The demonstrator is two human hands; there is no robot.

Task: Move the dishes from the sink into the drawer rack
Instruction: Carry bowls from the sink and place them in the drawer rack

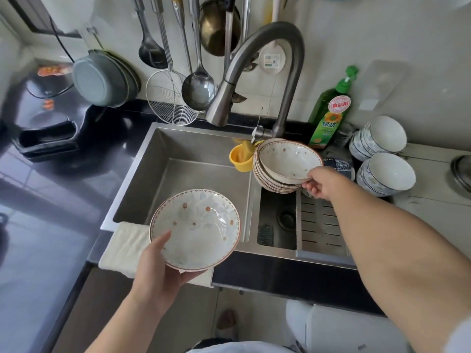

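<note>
On the far left worktop (51, 225) lean grey pans (102, 79). Nearer, the left hand (163, 273) holds one floral bowl (195, 229) above a white cloth (125, 247) at the sink's (193, 146) near edge, thumb on the inner rim, fingers (197, 275) curled beneath. At the sink's far right a stack (275, 183) of similar bowls tilts beside one yellow cup (240, 156); the right hand (322, 182) pinches the top bowl's (289, 160) rim. Further right stand one green bottle (328, 115) and two stacks of blue-patterned bowls (382, 155).
</note>
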